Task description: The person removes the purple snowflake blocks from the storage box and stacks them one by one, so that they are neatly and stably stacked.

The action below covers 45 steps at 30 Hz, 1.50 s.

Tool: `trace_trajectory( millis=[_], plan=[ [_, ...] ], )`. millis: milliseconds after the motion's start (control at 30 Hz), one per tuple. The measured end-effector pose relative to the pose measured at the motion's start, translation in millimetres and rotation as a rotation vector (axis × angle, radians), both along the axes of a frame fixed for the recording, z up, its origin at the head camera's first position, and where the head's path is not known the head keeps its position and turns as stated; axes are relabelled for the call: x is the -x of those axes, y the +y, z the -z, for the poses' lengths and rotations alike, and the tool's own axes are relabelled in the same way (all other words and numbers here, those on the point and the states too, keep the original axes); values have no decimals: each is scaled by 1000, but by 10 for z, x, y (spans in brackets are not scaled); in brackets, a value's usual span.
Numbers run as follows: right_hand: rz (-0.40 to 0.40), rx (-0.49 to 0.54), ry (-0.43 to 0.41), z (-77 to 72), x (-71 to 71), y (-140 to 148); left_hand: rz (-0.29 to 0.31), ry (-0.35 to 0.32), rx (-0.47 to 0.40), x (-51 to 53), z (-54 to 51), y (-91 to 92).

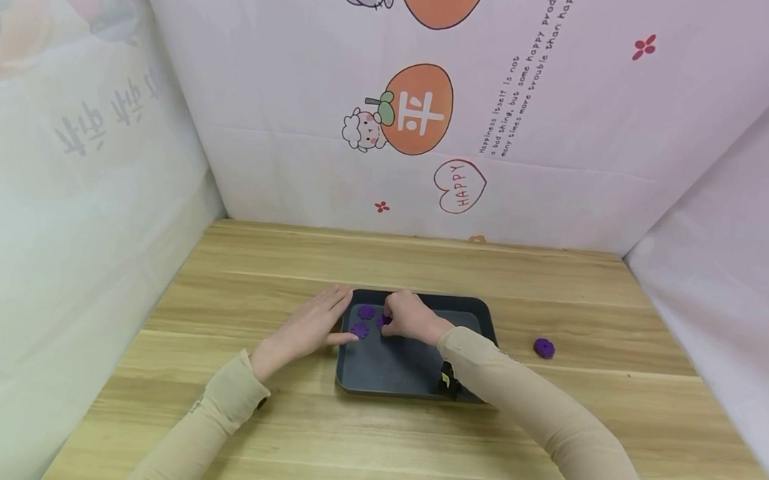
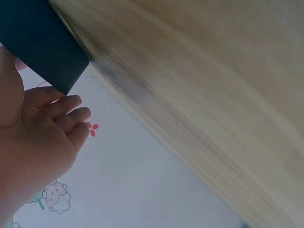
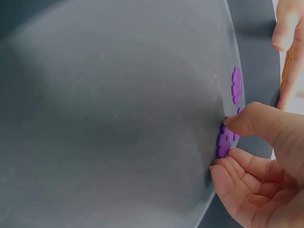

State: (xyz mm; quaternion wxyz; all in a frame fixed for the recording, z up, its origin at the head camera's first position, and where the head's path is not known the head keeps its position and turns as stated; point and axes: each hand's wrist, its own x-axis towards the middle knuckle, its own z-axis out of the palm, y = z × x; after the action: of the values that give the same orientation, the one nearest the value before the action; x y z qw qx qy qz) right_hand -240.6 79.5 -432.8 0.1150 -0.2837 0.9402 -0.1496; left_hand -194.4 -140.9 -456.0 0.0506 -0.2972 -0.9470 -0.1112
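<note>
A dark grey tray (image 1: 391, 373) lies on the wooden table. Inside its left end are flat purple flower-shaped pieces (image 1: 360, 330), one also visible in the right wrist view as a purple piece (image 3: 236, 85). The right hand (image 1: 413, 318) pinches another purple piece (image 3: 224, 141) between thumb and fingers, low against the tray floor. At the tray's left rim rests the left hand (image 1: 306, 330), fingers extended and thumb reaching over the edge; the left wrist view shows this hand (image 2: 42, 128) by the tray's corner (image 2: 52, 52).
A further purple piece (image 1: 544, 348) lies on the table (image 1: 583, 413) to the right of the tray. By the right cuff, a black object with a yellow mark (image 1: 448, 381) shows at the tray's front. Printed white cloth (image 1: 285, 157) stands behind and at both sides.
</note>
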Motion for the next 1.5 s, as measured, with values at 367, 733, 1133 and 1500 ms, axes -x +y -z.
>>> trace_trajectory(
  millis=[367, 733, 1133, 1500],
  plan=[
    [8, 7, 25, -38, -24, 85, -3, -22, -7, 4, 1, -1],
    [36, 19, -2, -89, -55, 380, -3, -32, 9, 14, -1, 6],
    [62, 41, 18, -140, -88, 696, 8, -10, -2, -6, -3, 16],
    [86, 47, 55, -212, -101, 1031, 0, -26, 2, -9, -8, 17]
  ],
)
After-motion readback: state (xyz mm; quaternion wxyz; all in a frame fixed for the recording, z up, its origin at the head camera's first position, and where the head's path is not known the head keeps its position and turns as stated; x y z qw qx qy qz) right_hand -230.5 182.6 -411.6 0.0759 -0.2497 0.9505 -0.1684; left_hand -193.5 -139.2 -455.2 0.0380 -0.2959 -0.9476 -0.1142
